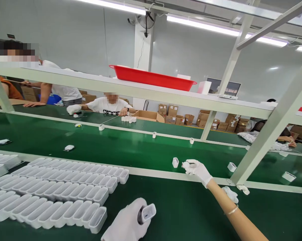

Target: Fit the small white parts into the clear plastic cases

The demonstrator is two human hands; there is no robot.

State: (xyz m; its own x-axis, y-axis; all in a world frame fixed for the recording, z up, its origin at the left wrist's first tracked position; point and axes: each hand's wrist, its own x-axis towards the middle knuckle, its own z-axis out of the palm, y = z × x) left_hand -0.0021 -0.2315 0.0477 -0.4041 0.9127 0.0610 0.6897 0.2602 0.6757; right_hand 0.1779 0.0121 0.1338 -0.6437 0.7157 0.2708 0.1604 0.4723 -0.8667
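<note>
My left hand [128, 222], in a white glove, is closed around a small white plastic housing [149, 212] with an open, hollow end pointing up to the right. A dark part shows between the glove and the housing. Over the near edge of the green conveyor belt, my gloved right hand [198, 170] reaches out with its fingers bent together. Something small and whitish is at its fingertips, too small to make out. Just left of those fingertips a white housing [175, 162] stands on the belt, apart from the hand.
Rows of open white housings [72, 214] cover the bench at left. More white pieces [69, 147] lie along the belt [130, 150]. A slanted frame post [268, 124] rises at right, near crumpled gloves [230, 194]. A red tray [153, 78] sits on the overhead shelf. Co-workers sit opposite.
</note>
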